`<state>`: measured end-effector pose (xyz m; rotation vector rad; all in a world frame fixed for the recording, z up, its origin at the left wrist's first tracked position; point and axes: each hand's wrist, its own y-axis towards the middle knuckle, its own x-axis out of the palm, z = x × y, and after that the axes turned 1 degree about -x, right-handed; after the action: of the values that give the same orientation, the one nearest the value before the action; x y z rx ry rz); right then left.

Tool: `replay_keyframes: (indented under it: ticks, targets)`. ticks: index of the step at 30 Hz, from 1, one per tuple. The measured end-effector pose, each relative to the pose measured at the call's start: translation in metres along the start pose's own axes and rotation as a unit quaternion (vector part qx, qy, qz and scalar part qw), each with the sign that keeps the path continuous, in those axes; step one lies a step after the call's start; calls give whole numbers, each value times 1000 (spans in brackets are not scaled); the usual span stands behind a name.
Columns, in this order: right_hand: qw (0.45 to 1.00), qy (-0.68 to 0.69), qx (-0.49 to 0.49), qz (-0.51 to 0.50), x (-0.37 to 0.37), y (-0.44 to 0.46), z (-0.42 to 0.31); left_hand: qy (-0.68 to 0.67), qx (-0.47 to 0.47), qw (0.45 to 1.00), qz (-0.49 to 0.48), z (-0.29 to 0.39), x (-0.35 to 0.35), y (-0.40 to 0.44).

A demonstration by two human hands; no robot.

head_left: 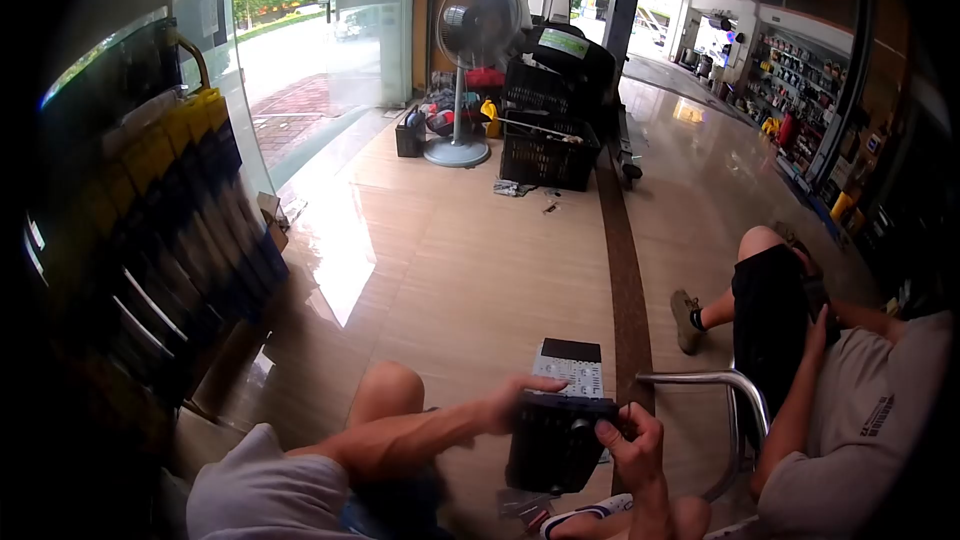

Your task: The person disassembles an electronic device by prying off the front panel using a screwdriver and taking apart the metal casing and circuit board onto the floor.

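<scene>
Right hand [637, 443] is pinching the black knobbed unit [552, 462], which could slip if the left hand [507, 405], its grip too blurred to tell, is jolting it.

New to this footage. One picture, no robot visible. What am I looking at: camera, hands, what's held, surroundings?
No machine: these are a person's bare hands, seen from a camera worn on the head, looking forward and down. The right hand grips the right side of a black boxy device. The left hand, blurred, is at its top left. Just beyond sits a silver panel with printed markings; I can't tell whether it's attached. On the shiny floor ahead stand a fan and a black crate. Another person sits at right.
</scene>
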<state>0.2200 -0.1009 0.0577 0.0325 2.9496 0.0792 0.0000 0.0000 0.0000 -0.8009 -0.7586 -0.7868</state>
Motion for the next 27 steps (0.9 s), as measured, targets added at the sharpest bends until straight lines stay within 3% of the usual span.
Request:
replay_keyframes:
  ticks: [6,12,16,19,22,23,25,27]
  targets:
    - [999,-40,0,3,3,-7,3,45,47,997,-44,6,8,-6]
    - [997,-49,-61,-11,2,-5,9,81,7,997,-3,4,-4,-7]
    - [990,-132,-41,15,1,-4,-1,118,73,990,-6,9,3,-10]
    - [996,-84,-3,43,2,-1,7,219,137,965,37,19,9,-13]
    - [984,-156,48,69,-1,4,2,294,170,935,100,34,26,-21]
    - [976,-198,16,89,-3,5,8,319,186,922,116,34,30,-22]
    - [950,-281,-49,127,-7,8,23,273,213,928,136,37,16,-11]
    - [945,-301,-44,119,-12,10,26,199,221,944,143,40,6,-7]
